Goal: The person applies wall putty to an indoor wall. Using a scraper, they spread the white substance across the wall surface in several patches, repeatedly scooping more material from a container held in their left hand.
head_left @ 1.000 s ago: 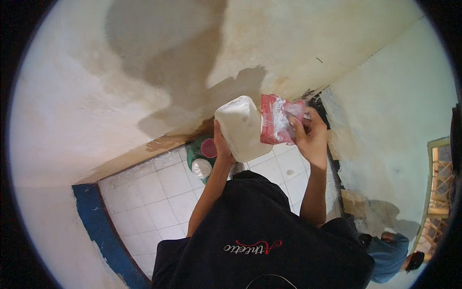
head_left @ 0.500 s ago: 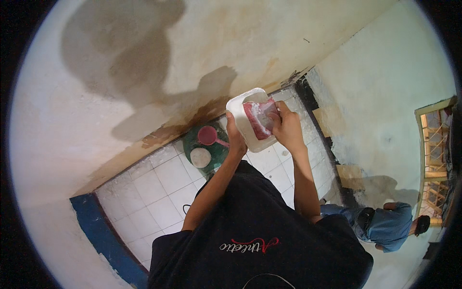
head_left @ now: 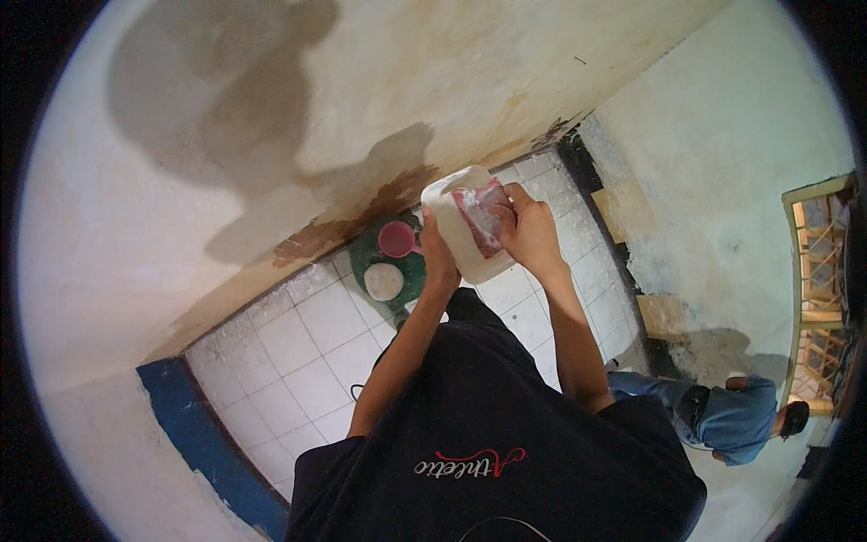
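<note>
My left hand (head_left: 437, 253) is closed on the left side of a white rectangular plastic container (head_left: 479, 264), held up in front of me. My right hand (head_left: 531, 233) grips a flat red piece of plastic (head_left: 472, 217), smeared with white, which lies within the container's rim; whether it touches the inside I cannot tell. Below on the left, a pink dipper (head_left: 396, 238) and a round pale object (head_left: 384, 282) rest on a green item (head_left: 412, 275) on the tiled floor.
A stained wall (head_left: 479, 81) stands ahead, with white tiles (head_left: 295, 331) along its foot. A blue band (head_left: 176, 415) is at lower left. At right, a person in blue (head_left: 741, 415) is by the pale wall, near a barred window (head_left: 817, 271).
The red piece has moved from beside the container to within its rim, with my right hand following leftward and turning. The other person has come further into view.
</note>
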The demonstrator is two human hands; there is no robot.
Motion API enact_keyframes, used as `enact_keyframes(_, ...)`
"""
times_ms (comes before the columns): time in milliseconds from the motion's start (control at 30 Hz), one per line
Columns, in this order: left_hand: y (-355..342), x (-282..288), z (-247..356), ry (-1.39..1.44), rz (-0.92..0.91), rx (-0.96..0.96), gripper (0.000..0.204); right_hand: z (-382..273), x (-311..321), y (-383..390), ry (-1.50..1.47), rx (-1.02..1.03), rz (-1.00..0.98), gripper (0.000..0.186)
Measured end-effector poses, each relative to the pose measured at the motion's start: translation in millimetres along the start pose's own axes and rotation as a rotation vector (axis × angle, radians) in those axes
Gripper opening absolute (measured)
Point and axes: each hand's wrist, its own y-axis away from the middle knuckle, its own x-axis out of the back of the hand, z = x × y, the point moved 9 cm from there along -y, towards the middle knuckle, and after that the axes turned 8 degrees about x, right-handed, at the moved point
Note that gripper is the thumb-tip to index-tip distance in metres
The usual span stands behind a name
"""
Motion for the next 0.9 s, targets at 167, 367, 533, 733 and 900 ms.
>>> enact_keyframes(167,7,-1,-4,-0.108,0.13,0.049,0.061,30,-11,8,-0.1,0.006,-0.002,0.017)
enact_keyframes(367,-10,-2,-2,0.012,0.076,0.075,0.065,82,-5,14,-0.322,-0.251,0.003,0.017)
enact_keyframes(533,-24,-1,4,-0.017,-0.072,0.045,0.067,101,-15,31,-0.676,-0.361,0.004,0.024)
enact_keyframes(733,-33,-8,18,-0.012,-0.089,0.033,0.068,105,-27,40,-0.986,-0.429,0.004,0.032)
enact_keyframes(900,-43,15,26,0.088,-0.239,0.049,0.067,94,-44,40,-1.23,-0.47,0.105,0.029)
